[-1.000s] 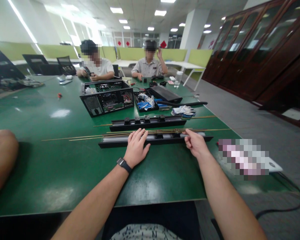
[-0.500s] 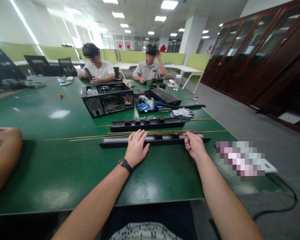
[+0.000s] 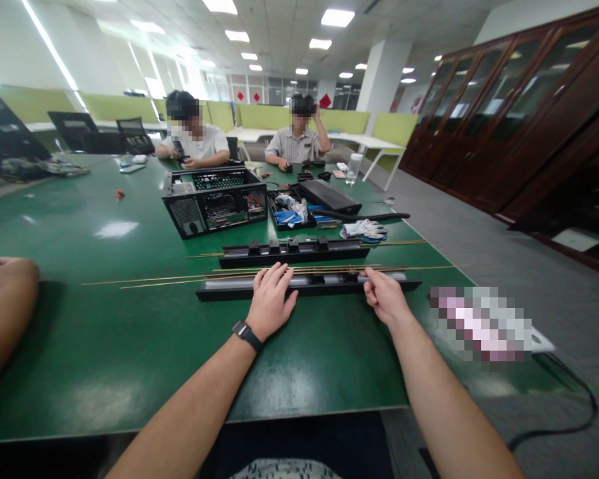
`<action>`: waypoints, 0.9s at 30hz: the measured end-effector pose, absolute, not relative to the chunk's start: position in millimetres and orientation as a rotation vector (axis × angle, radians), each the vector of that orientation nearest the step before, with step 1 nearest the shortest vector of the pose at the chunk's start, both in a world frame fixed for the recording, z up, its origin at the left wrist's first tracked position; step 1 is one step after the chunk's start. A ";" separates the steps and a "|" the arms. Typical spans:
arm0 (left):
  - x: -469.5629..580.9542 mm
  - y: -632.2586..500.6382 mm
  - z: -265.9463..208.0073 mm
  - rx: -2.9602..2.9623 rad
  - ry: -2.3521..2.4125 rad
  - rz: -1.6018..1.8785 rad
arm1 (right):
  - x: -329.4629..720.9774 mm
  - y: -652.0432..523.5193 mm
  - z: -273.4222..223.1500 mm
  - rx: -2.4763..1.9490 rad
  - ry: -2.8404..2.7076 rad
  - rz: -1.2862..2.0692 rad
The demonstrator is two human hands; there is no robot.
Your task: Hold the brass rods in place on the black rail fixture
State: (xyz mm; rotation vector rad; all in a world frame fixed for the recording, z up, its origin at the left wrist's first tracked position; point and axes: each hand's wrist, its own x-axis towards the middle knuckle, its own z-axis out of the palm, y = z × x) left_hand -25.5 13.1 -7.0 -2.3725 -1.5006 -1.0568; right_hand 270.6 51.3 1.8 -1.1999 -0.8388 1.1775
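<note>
A long black rail (image 3: 224, 293) with a pale inner channel lies crosswise on the green table in front of me. Several thin brass-coloured rods (image 3: 154, 285) stretch along it and out past its left end. My left hand (image 3: 272, 299) rests flat across the rods and rail, fingers stretched out. At the rail's right part, my right hand (image 3: 383, 296) is closed, with thumb and forefinger pinched at a thin rod; the fingertips partly hide the grip. Just beyond lies a second black rail (image 3: 299, 254) carrying several small black blocks, with more thin rods at its ends.
An open black computer case (image 3: 214, 206) stands behind the rails. Right of it are a tray with gloves (image 3: 290, 209), a dark flat box (image 3: 327, 193) and another glove pair (image 3: 364, 230). Two people sit across the table; another person's arm (image 3: 10, 293) rests at the left.
My right hand has shifted slightly left, and the left end of one rod reaches farther left. My left hand stays flat in nearly the same place.
</note>
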 end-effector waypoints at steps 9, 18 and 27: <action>-25.9 14.7 -5.9 -2.386 -1.499 -1.027 | 271.8 52.5 3.3 -1.236 -0.715 1.093; -25.4 14.5 -5.4 -2.402 -1.508 -1.021 | 266.1 50.4 5.9 -1.255 -0.760 1.164; -25.4 13.5 -4.2 -2.409 -1.526 -1.020 | 268.2 49.7 7.2 -1.258 -0.764 1.184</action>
